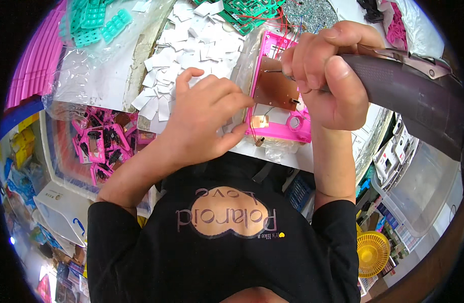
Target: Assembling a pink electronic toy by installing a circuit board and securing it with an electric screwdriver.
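Note:
A pink plastic housing (280,132) lies in front of me, with a brown circuit board (275,93) and red wires in it. My right hand (333,76) is wrapped round a dark electric screwdriver (403,83) with a metal lever on its side. The screwdriver's thin bit (273,71) is over the board; I cannot tell whether its tip touches a screw. At the housing's left edge, my left hand (204,113) has its fingers apart, with a fingertip and the thumb at the rim. A small copper-coloured plate (259,121) sits in the housing's near part.
Many white paper pieces (191,45) spread left of the housing. Green circuit boards (242,12) and a heap of silvery screws (312,15) are behind it. Lower left, a bin (52,146) holds pink assemblies. A clear plastic box (418,192) stands at right.

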A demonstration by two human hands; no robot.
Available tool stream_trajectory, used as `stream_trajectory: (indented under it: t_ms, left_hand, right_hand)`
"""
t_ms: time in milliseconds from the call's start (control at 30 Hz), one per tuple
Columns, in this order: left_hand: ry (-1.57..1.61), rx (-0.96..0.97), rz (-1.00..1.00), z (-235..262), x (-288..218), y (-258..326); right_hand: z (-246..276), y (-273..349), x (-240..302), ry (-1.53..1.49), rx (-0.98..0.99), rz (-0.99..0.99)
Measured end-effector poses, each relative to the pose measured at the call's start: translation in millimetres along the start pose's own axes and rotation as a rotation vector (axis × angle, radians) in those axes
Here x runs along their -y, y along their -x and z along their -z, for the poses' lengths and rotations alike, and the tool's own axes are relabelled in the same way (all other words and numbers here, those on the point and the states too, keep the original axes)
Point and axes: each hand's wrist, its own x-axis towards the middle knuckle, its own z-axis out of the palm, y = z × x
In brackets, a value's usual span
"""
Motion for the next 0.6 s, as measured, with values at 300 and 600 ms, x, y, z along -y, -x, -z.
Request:
stream_trajectory:
  t_ms: [300, 600]
  left_hand:
    - [-0.036, -0.086, -0.138, -19.2, -9.4, -11.3]
    - [-0.113, -0.025, -0.166, -21.9, -15.2, -8.1]
  right_hand:
    - [1.5, 1.4, 6.1, 0.017, -0.034, 0.0]
    - [0.9, 1.5, -1.7, -0.043, -0.046, 0.018]
